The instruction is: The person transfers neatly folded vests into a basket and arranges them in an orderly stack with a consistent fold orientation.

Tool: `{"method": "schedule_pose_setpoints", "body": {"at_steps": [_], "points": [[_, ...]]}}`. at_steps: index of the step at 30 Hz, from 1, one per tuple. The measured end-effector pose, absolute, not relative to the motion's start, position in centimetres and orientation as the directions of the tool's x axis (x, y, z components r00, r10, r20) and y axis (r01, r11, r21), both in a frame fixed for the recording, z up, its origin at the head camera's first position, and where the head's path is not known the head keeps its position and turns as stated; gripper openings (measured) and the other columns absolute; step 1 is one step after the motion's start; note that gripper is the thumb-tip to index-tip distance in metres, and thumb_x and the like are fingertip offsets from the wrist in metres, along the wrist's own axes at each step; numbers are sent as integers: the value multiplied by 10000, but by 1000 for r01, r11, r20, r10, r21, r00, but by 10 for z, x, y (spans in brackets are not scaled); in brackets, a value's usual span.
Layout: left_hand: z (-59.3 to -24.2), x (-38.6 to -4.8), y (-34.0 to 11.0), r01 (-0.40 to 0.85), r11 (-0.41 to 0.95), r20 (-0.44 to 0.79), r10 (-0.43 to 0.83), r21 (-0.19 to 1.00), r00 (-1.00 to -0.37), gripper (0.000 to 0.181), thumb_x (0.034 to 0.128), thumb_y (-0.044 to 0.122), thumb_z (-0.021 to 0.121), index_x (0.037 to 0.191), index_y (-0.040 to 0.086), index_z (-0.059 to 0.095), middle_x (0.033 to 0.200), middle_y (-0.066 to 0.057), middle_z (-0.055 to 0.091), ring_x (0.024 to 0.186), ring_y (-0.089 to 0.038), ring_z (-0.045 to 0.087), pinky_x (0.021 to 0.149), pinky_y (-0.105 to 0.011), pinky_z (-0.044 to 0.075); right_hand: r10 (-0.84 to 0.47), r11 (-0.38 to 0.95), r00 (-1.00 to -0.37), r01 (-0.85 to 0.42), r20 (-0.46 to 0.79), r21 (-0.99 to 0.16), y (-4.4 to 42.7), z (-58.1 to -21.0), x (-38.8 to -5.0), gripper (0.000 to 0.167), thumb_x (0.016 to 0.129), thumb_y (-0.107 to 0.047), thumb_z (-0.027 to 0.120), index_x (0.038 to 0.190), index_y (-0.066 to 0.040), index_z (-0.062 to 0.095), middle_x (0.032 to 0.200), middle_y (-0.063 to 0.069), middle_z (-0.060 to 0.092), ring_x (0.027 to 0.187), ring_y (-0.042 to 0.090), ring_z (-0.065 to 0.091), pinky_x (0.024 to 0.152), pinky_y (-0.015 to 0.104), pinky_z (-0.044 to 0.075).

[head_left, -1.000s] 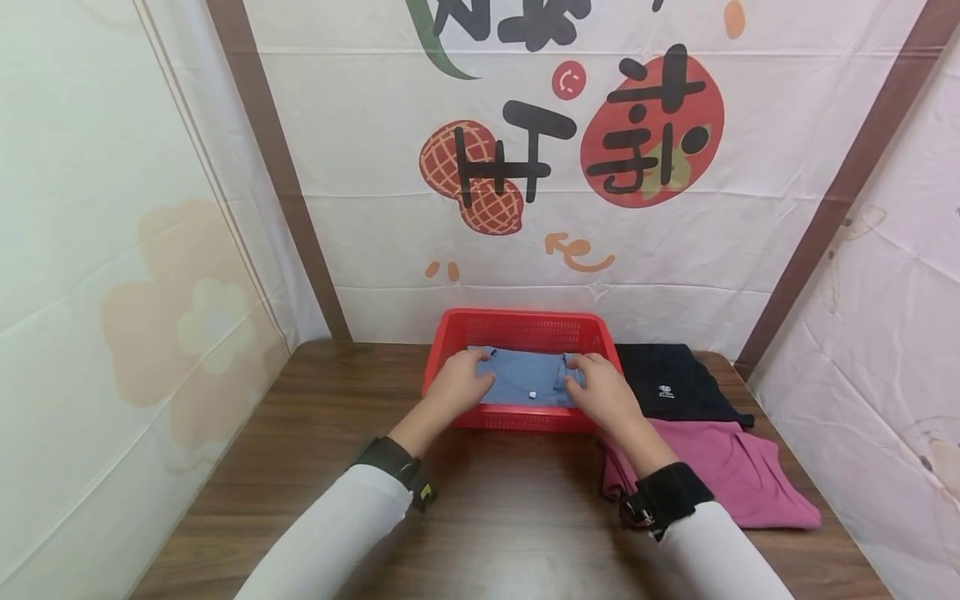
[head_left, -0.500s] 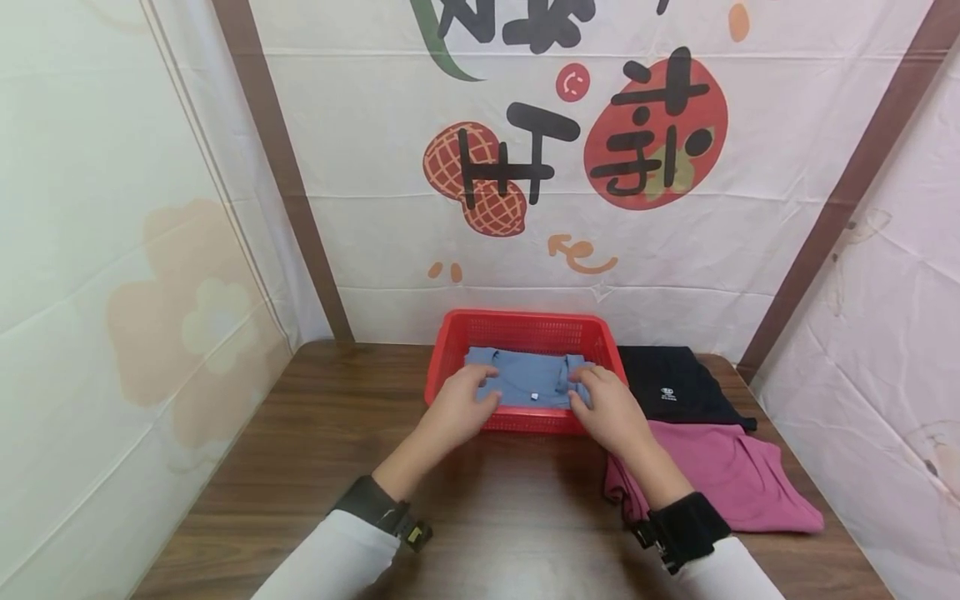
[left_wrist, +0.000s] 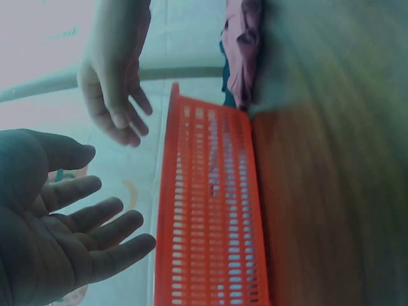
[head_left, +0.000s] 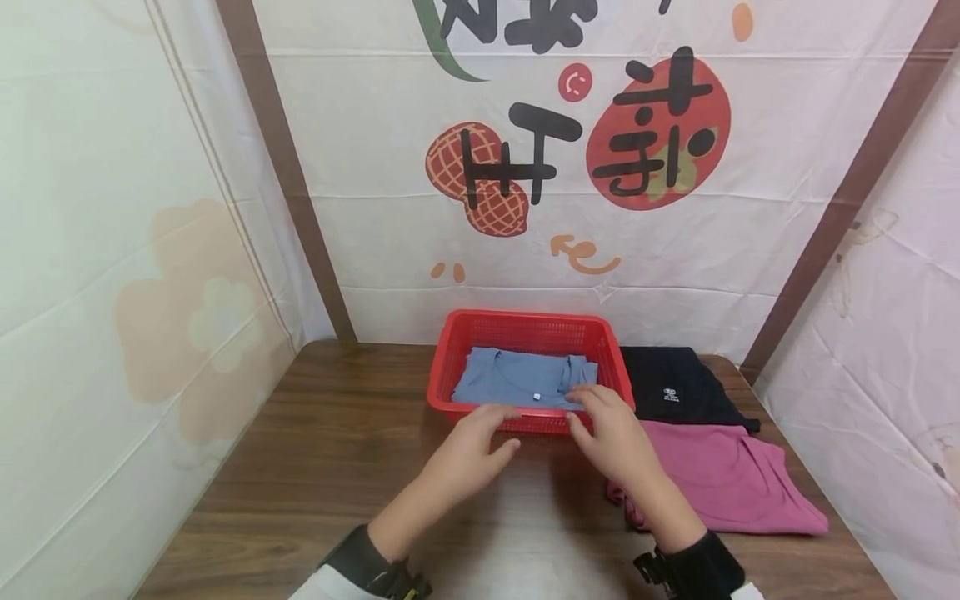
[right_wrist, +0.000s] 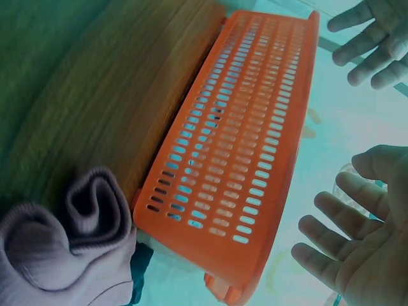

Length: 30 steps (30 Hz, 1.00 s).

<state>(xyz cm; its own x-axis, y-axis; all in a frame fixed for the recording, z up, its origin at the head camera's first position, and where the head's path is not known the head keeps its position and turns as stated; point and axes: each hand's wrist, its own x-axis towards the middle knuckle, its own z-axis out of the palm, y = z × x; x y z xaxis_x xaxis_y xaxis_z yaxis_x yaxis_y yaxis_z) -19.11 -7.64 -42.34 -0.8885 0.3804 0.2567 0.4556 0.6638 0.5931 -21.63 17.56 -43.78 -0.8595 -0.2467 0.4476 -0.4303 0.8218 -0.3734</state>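
A folded blue shirt (head_left: 517,377) lies flat inside the red plastic basket (head_left: 532,321), a small white tag showing on it. My left hand (head_left: 467,454) is in the air in front of the basket's near left side, fingers spread and holding nothing. Over the basket's near right rim hovers my right hand (head_left: 611,433), its fingers loosely extended with nothing in them. Both wrist views show the hands (left_wrist: 83,223) apart from the basket's slotted wall (right_wrist: 236,127).
Right of the basket lies a folded black garment (head_left: 675,383) with a small white print. In front of that is a folded pink garment (head_left: 731,475), partly under my right forearm. A printed cloth wall (head_left: 390,233) stands behind the wooden table (head_left: 315,467).
Both hands have drawn back out of the basket toward me, the left one farther. The blue shirt stays in the basket, now more fully in sight.
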Motion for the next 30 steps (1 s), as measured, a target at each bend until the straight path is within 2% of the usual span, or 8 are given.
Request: {"method": "schedule_pose_setpoints", "body": {"at_steps": [4,11,16,22,24,30], "points": [[-429,-179,-75,490,680,262,417,545,-870,433,925,257,751,1325,129,647,1327,0,647,1255,-160,594,1047,-404,509,-257,822,-842,-448,473,-351,171,-440,-207,385,871,-266,800,1227,-149,707,1258,19,663,1187,218,614,921,457,579],[-441,-159,-68,518,691,263,448,505,-854,381,937,230,736,1290,109,662,1329,-31,642,1273,-199,583,1067,-418,489,-284,807,-830,-477,480,-349,168,-446,-188,352,869,-231,808,1194,-123,726,1237,23,678,1164,210,635,949,446,562],[-452,-151,-59,511,695,257,444,505,-858,366,934,232,734,1278,126,669,1327,-22,640,1261,-196,588,1057,-414,494,-275,819,-856,-447,438,-359,170,-451,-176,332,869,-235,807,1177,-139,729,1216,1,686,1164,192,631,979,451,544],[-458,-143,-40,458,696,163,448,553,-879,381,942,277,731,1303,182,661,1358,19,621,1275,-172,571,1037,-422,509,-235,832,-885,-397,402,-387,182,-459,-166,330,868,-218,805,1177,-130,727,1210,18,687,1149,210,637,967,465,542],[-459,-141,-33,448,700,137,455,556,-880,379,945,293,729,1307,204,658,1365,37,615,1278,-157,563,1031,-413,513,-227,832,-892,-387,392,-398,187,-461,-162,329,873,-207,799,1182,-121,724,1217,30,685,1111,209,635,927,459,549],[-463,-140,-13,495,709,116,512,502,-851,376,956,328,712,1314,226,655,1373,57,612,1272,-138,556,1025,-365,511,-189,832,-905,-353,380,-427,207,-465,-153,323,886,-198,789,1190,-110,721,1224,61,689,1163,267,629,972,518,525]]}}
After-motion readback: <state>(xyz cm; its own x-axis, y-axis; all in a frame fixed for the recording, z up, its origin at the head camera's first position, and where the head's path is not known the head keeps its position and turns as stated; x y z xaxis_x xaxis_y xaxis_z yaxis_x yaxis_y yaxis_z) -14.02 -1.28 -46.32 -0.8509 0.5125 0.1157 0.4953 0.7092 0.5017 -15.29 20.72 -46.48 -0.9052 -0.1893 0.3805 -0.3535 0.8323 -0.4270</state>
